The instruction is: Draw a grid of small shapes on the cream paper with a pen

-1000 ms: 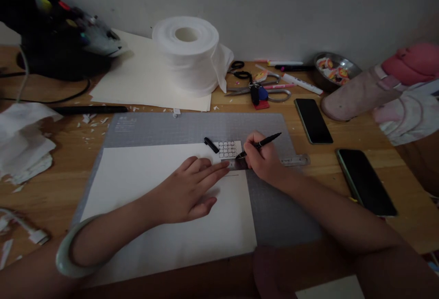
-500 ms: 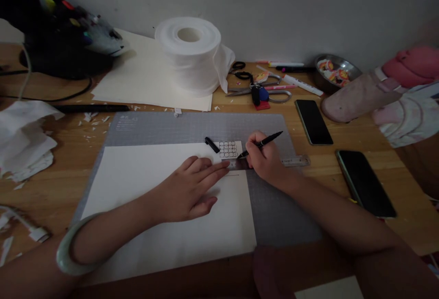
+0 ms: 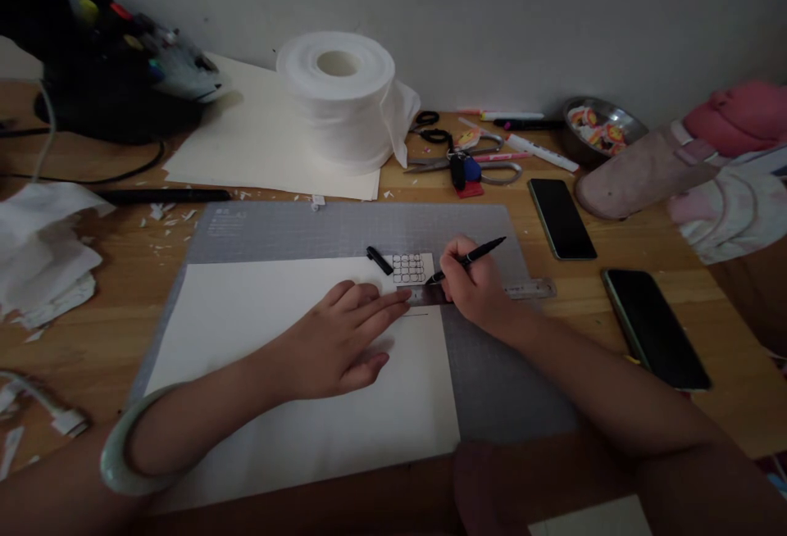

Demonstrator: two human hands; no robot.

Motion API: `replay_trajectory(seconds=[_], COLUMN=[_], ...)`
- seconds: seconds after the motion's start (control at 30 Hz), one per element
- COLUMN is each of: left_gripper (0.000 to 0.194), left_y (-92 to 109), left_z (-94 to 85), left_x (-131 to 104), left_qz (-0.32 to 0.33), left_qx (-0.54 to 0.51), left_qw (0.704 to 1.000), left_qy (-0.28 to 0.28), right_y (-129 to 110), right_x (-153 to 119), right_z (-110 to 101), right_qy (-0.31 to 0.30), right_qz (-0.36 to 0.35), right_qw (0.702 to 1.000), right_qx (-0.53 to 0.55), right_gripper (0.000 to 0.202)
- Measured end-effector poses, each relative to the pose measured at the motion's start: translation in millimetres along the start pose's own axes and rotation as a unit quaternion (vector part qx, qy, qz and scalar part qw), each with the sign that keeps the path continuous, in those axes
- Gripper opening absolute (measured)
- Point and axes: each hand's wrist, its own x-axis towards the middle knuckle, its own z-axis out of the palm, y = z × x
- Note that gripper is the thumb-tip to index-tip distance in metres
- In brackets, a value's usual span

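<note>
A black marker pen (image 3: 483, 250) is gripped in my right hand (image 3: 472, 283), its tip at the paper just above the ruler. My left hand (image 3: 344, 335) lies with fingers stretched out, fingertips pressing the left end of the clear ruler (image 3: 529, 288). Under that hand is a large white sheet of paper (image 3: 246, 290), with a small grid of black outlined shapes (image 3: 408, 268) near its upper right corner. A short black line shows below the ruler. Left of the grid rests the black pen cap (image 3: 379, 260). Part of the ruler is hidden behind my right hand.
A grey cutting mat (image 3: 504, 388) lies under the paper. Behind it stand a tissue roll (image 3: 338, 118) and scissors (image 3: 430, 165). To the right are two phones (image 3: 562, 219), a metal bowl (image 3: 571, 136) and a tilted pink bottle (image 3: 633, 171). Paper scraps and crumpled tissue (image 3: 46, 233) lie left.
</note>
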Motion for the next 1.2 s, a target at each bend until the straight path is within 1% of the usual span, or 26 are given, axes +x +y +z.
replay_trajectory(seconds=[0.17, 0.37, 0.63, 0.8, 0.83, 0.9, 0.97, 1.03, 1.1, 1.2], left_gripper=[0.052, 0.052, 0.052, 0.052, 0.051, 0.051, 0.051, 0.051, 0.05, 0.049], left_y=[0, 0, 0, 0, 0, 0, 0, 0, 0, 0], left_z=[-0.5, -0.1, 0.5, 0.8, 0.9, 1.0, 0.9, 0.8, 0.8, 0.9], left_x=[0, 0, 0, -1, -1, -1, -1, -1, -1, -1], left_qz=[0.0, 0.001, -0.004, -0.002, -0.001, -0.001, -0.001, -0.001, 0.002, 0.004], left_qx=[0.0, -0.004, -0.003, 0.0, 0.001, 0.004, 0.007, 0.007, 0.006, 0.007], left_qw=[1.0, 1.0, 1.0, 1.0, 1.0, 1.0, 1.0, 1.0, 1.0, 1.0], left_qy=[0.0, 0.001, -0.001, -0.003, -0.002, 0.001, 0.004, 0.005, 0.007, 0.008], right_y=[-1, 0, -1, 2, 2, 0, -3, -4, -2, 0], right_x=[0, 0, 1, 0, 0, 1, 3, 6, 9, 10], right_z=[0, 0, 0, 1, 2, 4, 5, 5, 5, 5], right_qy=[-0.002, -0.001, 0.003, 0.003, 0.009, 0.043, 0.089, 0.122, 0.128, 0.122], right_qz=[0.015, 0.008, 0.02, 0.031, 0.038, 0.058, 0.085, 0.106, 0.114, 0.105], right_qw=[1.0, 1.0, 1.0, 0.999, 0.998, 0.992, 0.977, 0.964, 0.959, 0.961], right_qx=[-0.004, -0.006, -0.007, 0.028, 0.048, 0.107, 0.172, 0.213, 0.226, 0.226], right_gripper=[0.018, 0.018, 0.019, 0.019, 0.019, 0.02, 0.02, 0.019, 0.02, 0.024])
